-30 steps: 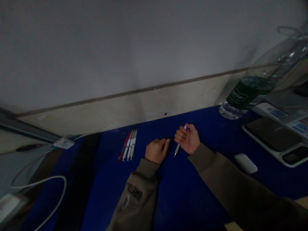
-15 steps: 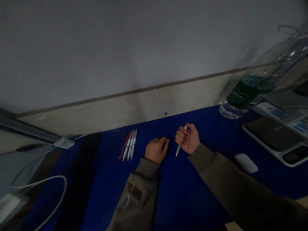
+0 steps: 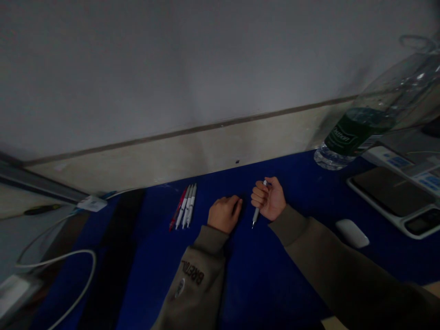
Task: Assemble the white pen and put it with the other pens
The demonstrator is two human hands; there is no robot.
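Note:
My right hand (image 3: 270, 199) is palm up with its fingers curled round a grey and white pen (image 3: 256, 214), whose tip points down toward the blue table (image 3: 254, 275). My left hand (image 3: 224, 214) rests on the table with its back up and its fingers curled; whether anything is under them is hidden. Left of it lie several white and grey pens (image 3: 186, 207) side by side, with a red pen (image 3: 178, 208) at their left edge.
A large clear bottle with a green label (image 3: 352, 133) stands at the back right. Near it are a flat scale (image 3: 392, 190) and a white mouse-like object (image 3: 352, 233). A white cable (image 3: 92, 270) loops at the left. A wall (image 3: 206, 82) borders the table's back.
The pen in my right hand has slid or tilted slightly, its tip a little lower and further right. My left hand has hardly moved.

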